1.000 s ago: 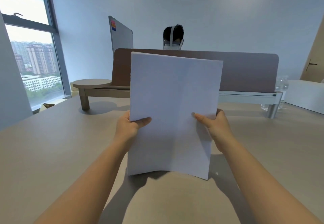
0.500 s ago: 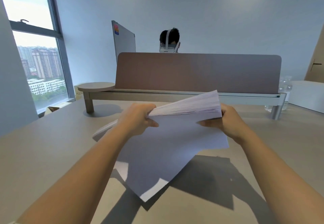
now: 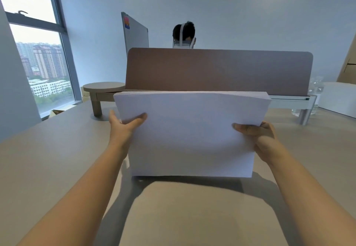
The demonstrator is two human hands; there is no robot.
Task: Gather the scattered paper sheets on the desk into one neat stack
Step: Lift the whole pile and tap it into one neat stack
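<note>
The thick stack of plain white paper sheets [image 3: 190, 134] now stands on its long edge on the pale beige desk [image 3: 48, 159], upright and facing the camera, its bottom edge meeting or just above the desk; which of the two is hard to tell. Half a second ago the same stack was tipped nearly flat and fanned at one corner, and a second ago it stood tall on its short edge, so the sheets have been turned a quarter and set back upright.

The left hand [image 3: 123, 126] grips the left side of the stack, thumb laid across the front sheet and the other fingers hidden behind. The right hand [image 3: 258, 136] grips the right side the same way, thumb on the front, fingers wrapped behind.

The top edge shows many sheet edges lying close together, slightly bowed but nearly level. No loose sheets show on the visible desk, so the gathering looks finished, and the turn suggests squaring: one pair of edges is likely done and the long edge is next. A tap or two on the desk and then laying the stack flat would seem to finish the job.

Behind stand a brown fabric desk divider [image 3: 217, 70], a small round wooden riser [image 3: 104, 87], and another person's head [image 3: 184, 34] beyond it.
</note>
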